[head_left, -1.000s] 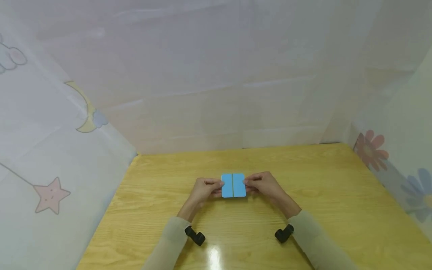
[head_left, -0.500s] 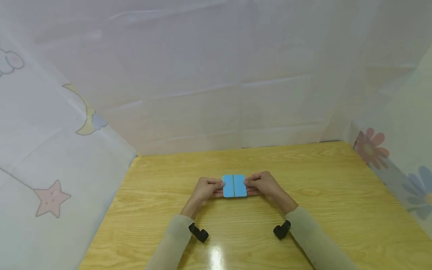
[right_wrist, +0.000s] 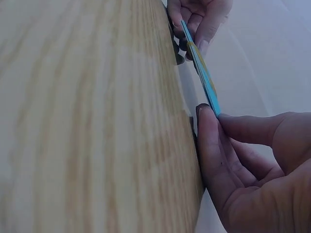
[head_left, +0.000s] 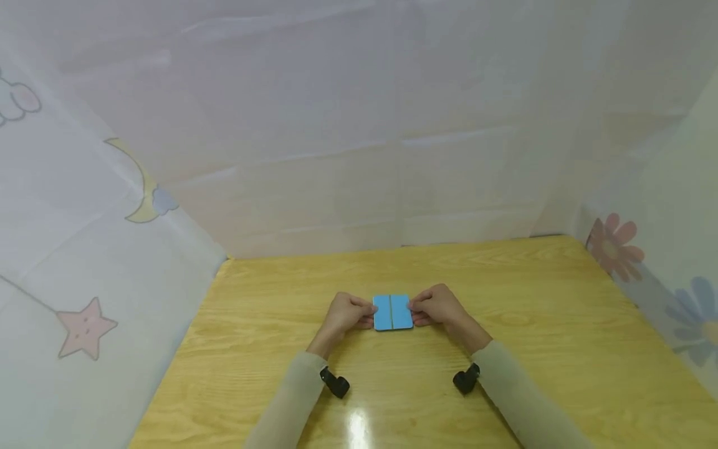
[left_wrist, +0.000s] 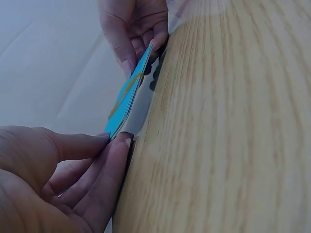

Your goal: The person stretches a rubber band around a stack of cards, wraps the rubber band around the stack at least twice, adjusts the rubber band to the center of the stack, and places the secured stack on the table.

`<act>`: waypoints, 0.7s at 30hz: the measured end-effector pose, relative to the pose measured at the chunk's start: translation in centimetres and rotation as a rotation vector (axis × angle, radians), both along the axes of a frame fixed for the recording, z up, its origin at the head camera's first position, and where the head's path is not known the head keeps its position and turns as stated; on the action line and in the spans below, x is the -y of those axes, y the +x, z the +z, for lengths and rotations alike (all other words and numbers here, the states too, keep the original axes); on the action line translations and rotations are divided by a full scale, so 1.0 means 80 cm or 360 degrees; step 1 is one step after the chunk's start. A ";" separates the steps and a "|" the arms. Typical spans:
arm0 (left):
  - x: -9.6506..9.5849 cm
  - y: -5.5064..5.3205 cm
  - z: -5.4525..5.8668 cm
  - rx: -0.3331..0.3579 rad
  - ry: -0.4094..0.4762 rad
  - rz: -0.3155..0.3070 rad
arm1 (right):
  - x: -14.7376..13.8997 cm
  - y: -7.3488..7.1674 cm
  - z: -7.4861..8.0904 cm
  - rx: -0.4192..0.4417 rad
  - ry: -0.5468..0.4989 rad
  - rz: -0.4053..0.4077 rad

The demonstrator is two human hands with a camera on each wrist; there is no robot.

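A thin stack of light-blue square cards (head_left: 383, 313) with rounded corners is held level, close over the wooden table (head_left: 392, 386). A narrow yellow-brown rubber band (head_left: 391, 312) runs across its middle. My left hand (head_left: 346, 312) pinches the left edge, thumb on top and fingers beneath. At the opposite edge my right hand (head_left: 441, 305) grips it the same way. Seen edge-on in the left wrist view, the stack (left_wrist: 127, 99) shows several thin layers. In the right wrist view, fingertips of the right hand (right_wrist: 257, 165) sit right at the tabletop under the stack's edge.
Pale fabric walls (head_left: 314, 149) enclose the table at the back and both sides, printed with a star (head_left: 86, 327), a moon and flowers (head_left: 614, 246). A black wrist device (head_left: 335, 382) sits on each beige sleeve.
Both hands have shifted the blue card stack slightly to the right and lower, toward the tabletop. The pinching grip at both edges stays the same.
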State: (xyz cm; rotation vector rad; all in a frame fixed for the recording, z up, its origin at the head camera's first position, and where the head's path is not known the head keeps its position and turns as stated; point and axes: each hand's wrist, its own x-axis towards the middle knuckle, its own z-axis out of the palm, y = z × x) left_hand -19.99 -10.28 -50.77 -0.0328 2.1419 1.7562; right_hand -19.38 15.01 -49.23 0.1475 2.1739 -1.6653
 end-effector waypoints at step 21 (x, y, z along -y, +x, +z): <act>-0.007 -0.004 0.004 -0.0073 -0.0150 0.0005 | -0.001 -0.005 0.004 -0.0031 0.0134 0.0050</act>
